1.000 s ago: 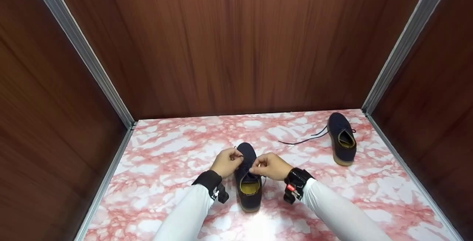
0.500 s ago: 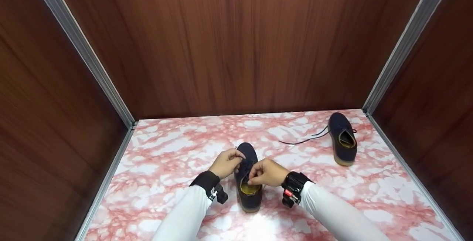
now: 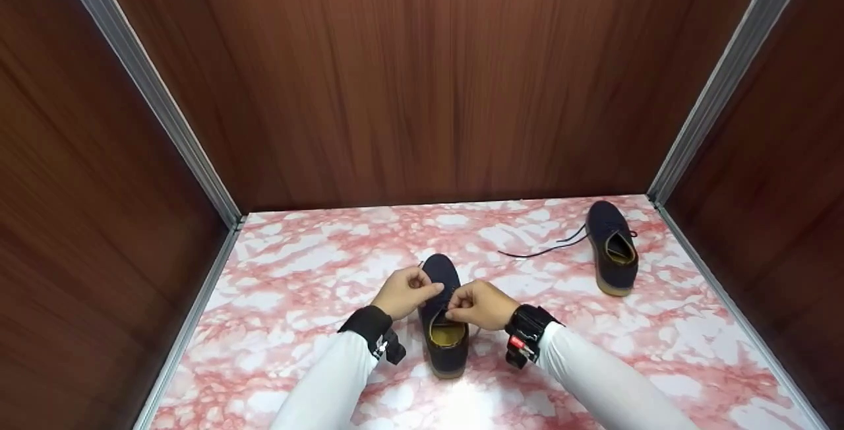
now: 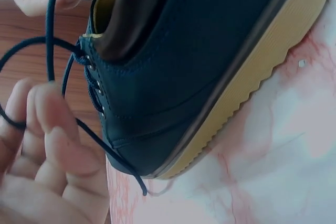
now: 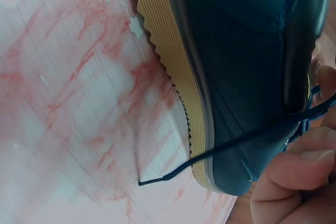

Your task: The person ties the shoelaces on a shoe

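Note:
A dark navy lace-up shoe (image 3: pixel 440 269) with a yellow lining and tan ridged sole stands on the table, toe pointing away. My left hand (image 3: pixel 401 293) is over its left side and holds a bend of the blue shoelace (image 4: pixel 50 35) between thumb and fingers. On the other side my right hand (image 3: pixel 486 305) pinches the lace above the tongue, thumb and forefinger together. In the left wrist view the lace makes a loop between both hands, and one tip dangles by the toe. Another loose end crosses the shoe's side in the right wrist view.
A second navy shoe (image 3: pixel 610 245) stands at the right, its long lace (image 3: pixel 537 254) trailing left across the red-and-white marbled table (image 3: pixel 316 324). Brown wood-grain panels (image 3: pixel 422 87) with grey metal corner strips enclose the back and both sides.
My right hand dipped toward the shoe's opening, then came slightly back up toward the laces. My left thumb now reaches further right over the shoe. The second shoe stays put.

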`<state>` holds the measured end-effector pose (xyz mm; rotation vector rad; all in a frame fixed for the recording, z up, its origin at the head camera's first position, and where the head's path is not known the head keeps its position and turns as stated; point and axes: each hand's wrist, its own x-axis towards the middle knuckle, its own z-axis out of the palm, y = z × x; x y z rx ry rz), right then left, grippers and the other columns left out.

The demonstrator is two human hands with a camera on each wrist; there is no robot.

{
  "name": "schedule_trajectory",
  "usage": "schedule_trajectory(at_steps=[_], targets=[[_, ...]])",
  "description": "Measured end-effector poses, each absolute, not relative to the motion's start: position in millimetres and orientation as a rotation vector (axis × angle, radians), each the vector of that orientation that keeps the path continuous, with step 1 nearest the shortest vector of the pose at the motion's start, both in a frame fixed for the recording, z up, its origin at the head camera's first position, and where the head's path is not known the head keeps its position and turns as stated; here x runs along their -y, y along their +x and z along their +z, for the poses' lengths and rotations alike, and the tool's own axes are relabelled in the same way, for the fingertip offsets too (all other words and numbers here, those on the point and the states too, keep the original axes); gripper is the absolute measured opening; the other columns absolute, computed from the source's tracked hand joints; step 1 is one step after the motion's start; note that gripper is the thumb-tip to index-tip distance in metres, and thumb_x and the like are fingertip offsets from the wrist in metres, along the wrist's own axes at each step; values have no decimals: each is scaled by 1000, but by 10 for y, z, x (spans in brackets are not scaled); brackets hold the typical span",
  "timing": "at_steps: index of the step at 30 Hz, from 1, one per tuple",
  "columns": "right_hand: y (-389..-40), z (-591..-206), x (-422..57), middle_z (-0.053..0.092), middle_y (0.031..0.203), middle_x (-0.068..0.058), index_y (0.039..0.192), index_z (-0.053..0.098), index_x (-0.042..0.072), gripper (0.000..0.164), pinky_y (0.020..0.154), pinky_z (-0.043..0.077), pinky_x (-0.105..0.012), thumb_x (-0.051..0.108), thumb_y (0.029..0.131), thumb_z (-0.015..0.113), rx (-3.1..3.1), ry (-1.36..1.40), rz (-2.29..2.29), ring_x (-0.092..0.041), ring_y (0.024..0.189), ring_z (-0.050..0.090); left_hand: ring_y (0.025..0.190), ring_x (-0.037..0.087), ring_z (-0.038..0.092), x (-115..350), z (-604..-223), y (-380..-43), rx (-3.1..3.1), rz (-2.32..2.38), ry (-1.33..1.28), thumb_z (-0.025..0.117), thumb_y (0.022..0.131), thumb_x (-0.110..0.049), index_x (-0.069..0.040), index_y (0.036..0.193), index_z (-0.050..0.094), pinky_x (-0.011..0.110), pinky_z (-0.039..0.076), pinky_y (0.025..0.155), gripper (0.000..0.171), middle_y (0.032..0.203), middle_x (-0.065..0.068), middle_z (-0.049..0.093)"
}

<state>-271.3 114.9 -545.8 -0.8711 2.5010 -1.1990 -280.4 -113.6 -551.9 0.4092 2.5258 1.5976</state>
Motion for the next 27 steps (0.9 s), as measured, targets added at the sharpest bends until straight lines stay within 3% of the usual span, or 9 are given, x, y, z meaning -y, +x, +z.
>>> schedule_trajectory(at_steps=[5,11,18,27], targets=[[-2736,-5446,-1164,59,65,10,83,75,7,13,55,36,-15,15,94,75,-2509,-879,-1195,4,58,46,61,6,47,1150,-5544,-2810,-2600,1541,456,82,87,-18,-5,83,63,19,39,58,23,66,-8,48],[-2745,-5423,-1187,52,61,13,80,72,7,17,54,36,-17,16,95,72,-2519,-824,-1191,1,55,44,58,5,51,1180,-5527,-2791,-2490,1621,462,86,83,-12,4,90,65,18,44,55,28,67,-6,52],[-2780,-5424,-1234,48,57,13,73,65,9,31,52,35,-18,29,94,77,-2543,-755,-1184,-1,53,43,64,6,53,1245,-5524,-2790,-2463,1592,493,90,78,-9,2,94,66,18,46,58,31,75,-6,57],[-2823,-5425,-1337,46,59,12,73,66,8,31,55,34,-19,28,94,78,-2625,-765,-1183,-1,56,41,70,7,55,1286,-5559,-2778,-2502,1535,498,89,76,-4,6,95,64,18,45,63,33,78,-2,59]])
